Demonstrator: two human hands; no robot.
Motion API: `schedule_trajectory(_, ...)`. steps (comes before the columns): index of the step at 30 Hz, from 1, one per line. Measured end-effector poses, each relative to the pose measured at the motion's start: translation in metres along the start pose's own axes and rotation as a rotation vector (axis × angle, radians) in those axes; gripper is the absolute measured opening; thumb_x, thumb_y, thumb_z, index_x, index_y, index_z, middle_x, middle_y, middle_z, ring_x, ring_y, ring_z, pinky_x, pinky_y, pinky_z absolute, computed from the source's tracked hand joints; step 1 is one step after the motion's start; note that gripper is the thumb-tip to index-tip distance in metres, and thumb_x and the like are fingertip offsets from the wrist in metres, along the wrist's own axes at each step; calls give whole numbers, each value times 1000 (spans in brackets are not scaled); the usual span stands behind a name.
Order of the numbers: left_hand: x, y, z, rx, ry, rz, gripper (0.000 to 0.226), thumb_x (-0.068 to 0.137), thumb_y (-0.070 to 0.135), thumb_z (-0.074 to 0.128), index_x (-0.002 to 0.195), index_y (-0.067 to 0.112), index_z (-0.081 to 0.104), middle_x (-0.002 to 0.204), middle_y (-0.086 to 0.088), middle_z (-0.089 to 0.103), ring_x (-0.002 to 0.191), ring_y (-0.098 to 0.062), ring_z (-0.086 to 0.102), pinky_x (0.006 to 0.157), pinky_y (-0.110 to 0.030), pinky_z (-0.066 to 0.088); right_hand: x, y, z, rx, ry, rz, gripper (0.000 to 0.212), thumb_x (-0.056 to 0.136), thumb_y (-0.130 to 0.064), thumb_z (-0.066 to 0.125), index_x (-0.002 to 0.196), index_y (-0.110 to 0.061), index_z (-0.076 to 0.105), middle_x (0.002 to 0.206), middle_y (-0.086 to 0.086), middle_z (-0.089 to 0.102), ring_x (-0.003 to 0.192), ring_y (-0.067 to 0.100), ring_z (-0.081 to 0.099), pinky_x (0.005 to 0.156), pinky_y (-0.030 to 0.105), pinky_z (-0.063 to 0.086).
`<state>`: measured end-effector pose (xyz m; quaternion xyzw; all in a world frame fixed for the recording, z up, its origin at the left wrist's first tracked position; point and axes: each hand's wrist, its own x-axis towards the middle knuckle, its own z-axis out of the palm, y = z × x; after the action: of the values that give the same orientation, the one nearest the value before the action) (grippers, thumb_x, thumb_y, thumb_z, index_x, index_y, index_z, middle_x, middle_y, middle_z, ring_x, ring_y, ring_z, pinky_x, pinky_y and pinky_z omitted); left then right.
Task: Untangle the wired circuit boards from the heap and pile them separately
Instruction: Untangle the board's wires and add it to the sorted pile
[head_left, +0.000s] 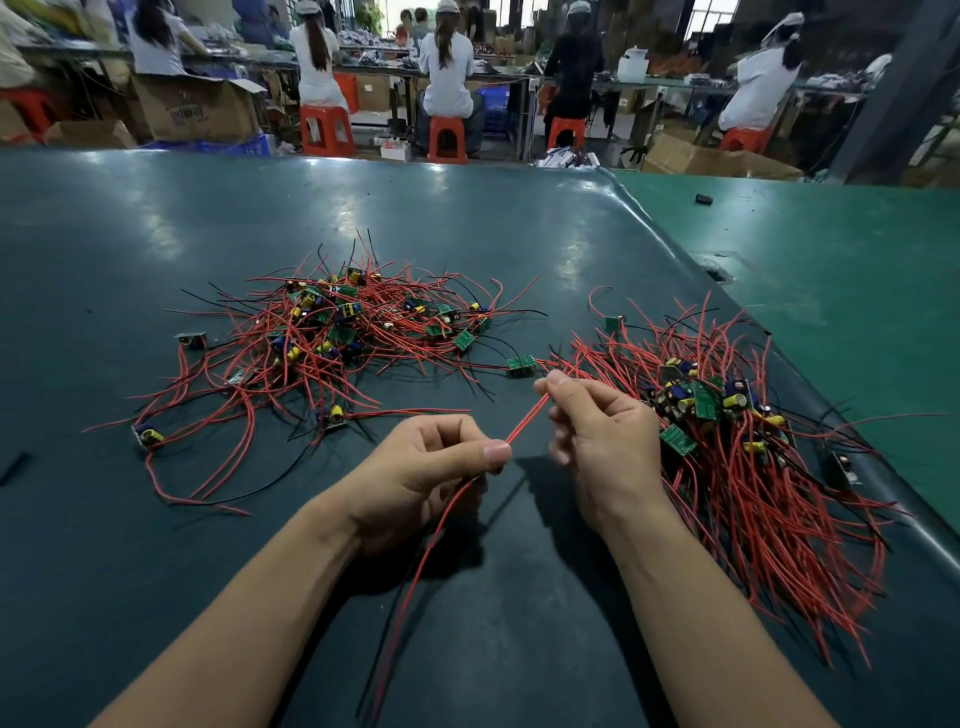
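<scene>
Fingers of your left hand (421, 467) and right hand (597, 421) pinch one red wire (527, 418) at center frame, between the heap (332, 332) and the pile (743, 457).

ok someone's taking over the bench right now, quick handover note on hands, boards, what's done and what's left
Left hand: pinching a red wire pair near its middle; the loose ends trail toward the table's near edge.
Right hand: pinching the same wires further up, toward the small green board lying between the piles.
Tangled heap: left of centre on the dark mat, a few boards loose at its fringes.
Sorted pile: on the right, wires fanned toward the near edge.
Done: a good share moved right.
Left: finish this board, then the heap.
</scene>
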<state>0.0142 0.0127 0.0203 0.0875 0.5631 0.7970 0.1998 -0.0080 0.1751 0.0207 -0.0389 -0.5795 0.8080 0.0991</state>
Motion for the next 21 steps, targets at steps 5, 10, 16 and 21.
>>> schedule_trajectory(5,-5,2,-6,-92,-184,-51,35,63,16,87,63,11,53,49,-2,47,38,-10,33,43,-18,23,4,2,-3,51,92,-46,21,92,-9,64,73,-4,70,49,-5,51,38,5,39,35,16,31)
schedule_trajectory(10,-5,0,-10,-132,-298,-65,38,61,20,91,64,12,54,52,-2,44,40,-9,34,44,-18,26,4,3,0,84,103,-86,24,93,-9,63,70,-7,69,48,-5,50,38,6,39,35,17,31)
schedule_trajectory(16,-5,0,-10,-196,-382,21,26,70,26,85,75,11,64,57,-1,54,44,-8,49,51,-21,44,11,-1,-7,159,184,11,28,99,-18,57,74,-7,63,50,-5,49,39,4,39,34,16,31)
schedule_trajectory(21,0,10,-14,-343,-35,160,33,61,28,90,89,16,77,82,-4,72,66,-12,68,68,-28,58,-4,14,7,-347,-41,-170,4,93,-20,65,95,-22,63,64,-1,58,46,12,52,42,24,43)
